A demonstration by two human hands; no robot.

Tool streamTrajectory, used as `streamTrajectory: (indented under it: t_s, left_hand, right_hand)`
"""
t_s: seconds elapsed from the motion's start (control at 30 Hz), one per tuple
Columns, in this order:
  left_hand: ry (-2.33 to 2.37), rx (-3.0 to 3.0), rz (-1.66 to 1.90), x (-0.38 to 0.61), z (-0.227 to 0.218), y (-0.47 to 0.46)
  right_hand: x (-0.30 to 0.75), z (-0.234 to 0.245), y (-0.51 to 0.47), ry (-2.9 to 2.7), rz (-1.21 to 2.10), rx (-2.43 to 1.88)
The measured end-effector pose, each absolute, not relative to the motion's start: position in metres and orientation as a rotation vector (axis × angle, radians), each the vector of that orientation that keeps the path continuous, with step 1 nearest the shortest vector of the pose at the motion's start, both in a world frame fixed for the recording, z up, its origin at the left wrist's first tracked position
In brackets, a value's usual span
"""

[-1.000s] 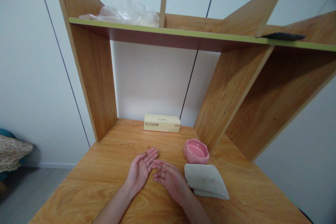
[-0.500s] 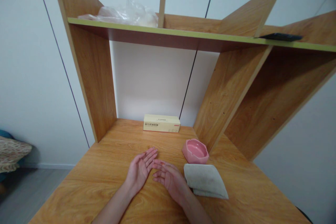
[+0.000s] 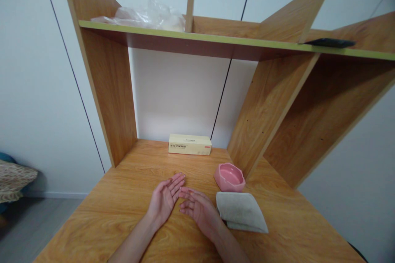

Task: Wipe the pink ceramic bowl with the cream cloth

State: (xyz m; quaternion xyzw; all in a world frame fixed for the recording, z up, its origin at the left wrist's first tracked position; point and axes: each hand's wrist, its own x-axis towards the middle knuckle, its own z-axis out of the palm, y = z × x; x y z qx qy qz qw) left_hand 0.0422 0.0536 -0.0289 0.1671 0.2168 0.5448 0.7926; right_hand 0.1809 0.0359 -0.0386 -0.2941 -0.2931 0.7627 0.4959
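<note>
Two bare hands on my feed, lower middle of the frame, both forearms cut off by the bottom edge. The left hand [image 3: 163, 201] lies palm up, fingers [image 3: 177, 181] stretched out and holding nothing; the right hand [image 3: 203, 215], empty too, has its fingers loosely bent and slightly apart. Do the fingertips meet? I can't tell from here. One folded grey cloth [image 3: 242, 209] sits just beside the right hand at lower right, its near-left corner partly hidden; contact there, I can't call. One pink bowl [image 3: 219, 181] right behind it, on the same counter [image 3: 101, 213]. One cream box [image 3: 189, 148] at centre, its small print too fine for me. Up top on the shelf [image 3: 222, 38]: one clear plastic bag [image 3: 145, 18], upper left, contents unclear, and one dark flat item [image 3: 331, 43], upper right, unreadable.
</note>
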Motion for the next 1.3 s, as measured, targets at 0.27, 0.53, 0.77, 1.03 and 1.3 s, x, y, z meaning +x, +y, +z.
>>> streamTrajectory:
  t_s: [0.27, 0.53, 0.77, 1.03, 1.3]
  left_hand:
    - [0.460, 0.363, 1.163, 0.043, -0.030, 0.054]
    - [0.444, 0.372, 1.158, 0.042, -0.032, 0.056]
    - [0.446, 0.368, 1.151, 0.042, -0.032, 0.056]
    - [0.471, 0.361, 1.162, 0.042, -0.031, 0.056]
    - [0.708, 0.957, 0.996, 0.061, -0.037, 0.039]
  right_hand:
    - [0.180, -0.038, 0.036, -0.700, 1.841, -0.707]
    - [0.181, -0.036, 0.035, -0.715, 1.839, -0.700]
    - [0.177, -0.035, 0.032, -0.717, 1.832, -0.698]
    - [0.243, 0.015, 0.055, -1.231, 1.068, -1.173]
    - [0.315, 0.028, 0.075, -1.733, 0.114, -2.415]
